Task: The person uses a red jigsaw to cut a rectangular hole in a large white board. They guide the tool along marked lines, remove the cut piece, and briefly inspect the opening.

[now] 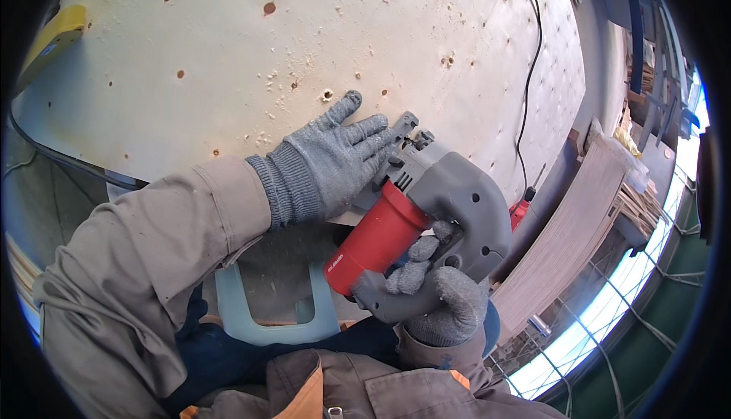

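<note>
My left hand (335, 156), in a grey knit glove, lies flat with its fingers stretched out at the near edge of a large pale wooden sheet (228, 46). Its fingertips reach the front end of a red and grey corded-style power tool (381, 225), seemingly touching it. Wrapped round the tool's grey handle is my right hand (445, 293), also gloved. The tool's nose rests at the sheet's near edge; its underside is hidden. Dark knots, small holes and scattered wood chips (285, 84) mark the sheet, with one chip-ringed hole just beyond my left fingers.
A yellow object (57, 38) stands at the sheet's far left. A black cable (538, 38) runs over the right side towards a small red tool (521, 210). Stacked boards (567, 236) lie to the right. Below is a light blue plastic stool (282, 334).
</note>
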The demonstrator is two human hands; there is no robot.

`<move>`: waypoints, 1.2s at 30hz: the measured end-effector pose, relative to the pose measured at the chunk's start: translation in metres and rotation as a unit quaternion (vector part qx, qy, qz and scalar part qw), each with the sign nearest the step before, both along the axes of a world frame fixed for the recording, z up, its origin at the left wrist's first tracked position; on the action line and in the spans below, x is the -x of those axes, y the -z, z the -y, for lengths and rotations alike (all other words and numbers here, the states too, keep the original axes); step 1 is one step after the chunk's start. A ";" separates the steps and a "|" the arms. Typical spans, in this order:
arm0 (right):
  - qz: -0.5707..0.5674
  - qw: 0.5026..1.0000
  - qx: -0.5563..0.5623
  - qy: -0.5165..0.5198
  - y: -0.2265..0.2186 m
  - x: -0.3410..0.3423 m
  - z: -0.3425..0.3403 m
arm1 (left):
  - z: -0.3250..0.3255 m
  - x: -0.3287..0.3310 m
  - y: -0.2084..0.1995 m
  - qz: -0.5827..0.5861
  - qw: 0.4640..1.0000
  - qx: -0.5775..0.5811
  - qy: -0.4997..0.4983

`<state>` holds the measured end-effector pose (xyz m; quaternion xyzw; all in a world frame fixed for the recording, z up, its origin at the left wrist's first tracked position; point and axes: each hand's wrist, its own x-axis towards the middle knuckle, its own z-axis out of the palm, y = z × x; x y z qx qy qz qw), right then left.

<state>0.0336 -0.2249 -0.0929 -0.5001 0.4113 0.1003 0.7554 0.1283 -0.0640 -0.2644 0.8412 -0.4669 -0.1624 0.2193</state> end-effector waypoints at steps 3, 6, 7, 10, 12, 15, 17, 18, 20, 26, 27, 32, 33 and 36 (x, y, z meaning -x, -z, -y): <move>-0.015 1.000 0.017 -0.015 0.002 0.004 0.006 | 0.002 -0.001 0.000 -0.001 1.000 -0.017 0.008; -0.026 0.999 0.025 -0.020 0.001 0.002 0.006 | 0.000 -0.003 -0.002 -0.027 1.000 0.006 -0.005; -0.030 0.999 0.025 -0.019 0.002 0.001 0.005 | 0.000 -0.002 -0.002 -0.039 0.999 0.017 -0.009; -0.016 1.000 -0.016 -0.010 0.006 0.001 0.013 | -0.001 -0.002 -0.001 -0.038 0.999 0.016 -0.008; -0.030 0.999 -0.008 -0.007 0.004 -0.002 0.011 | -0.003 -0.003 -0.001 -0.029 0.999 0.021 -0.007; -0.031 0.999 -0.017 0.007 0.001 -0.004 0.008 | -0.001 -0.001 0.006 0.009 1.000 0.025 -0.004; -0.030 0.999 -0.018 0.005 0.000 -0.004 0.007 | -0.003 0.000 0.006 0.020 0.999 0.027 -0.007; -0.031 0.999 -0.010 -0.002 0.000 -0.003 0.007 | -0.003 0.000 0.006 0.015 0.999 0.029 -0.010; -0.030 0.999 -0.003 -0.016 0.001 -0.001 0.010 | -0.002 0.001 0.007 0.015 0.999 0.029 -0.014; -0.012 0.951 0.203 -0.234 0.002 0.000 0.016 | -0.001 0.003 0.011 0.028 0.999 0.028 -0.014; -0.013 0.951 0.204 -0.231 0.003 0.000 0.016 | 0.000 0.003 0.010 0.023 1.000 0.018 -0.008; -0.020 0.982 0.125 -0.138 -0.001 -0.002 0.008 | -0.002 0.001 0.005 0.016 1.000 0.007 0.000; -0.029 0.994 0.063 -0.083 -0.002 -0.003 0.009 | -0.001 0.001 0.005 0.013 1.000 0.003 0.002; -0.039 0.999 0.019 -0.023 -0.004 -0.005 0.006 | 0.000 0.001 0.004 0.015 1.000 -0.009 0.003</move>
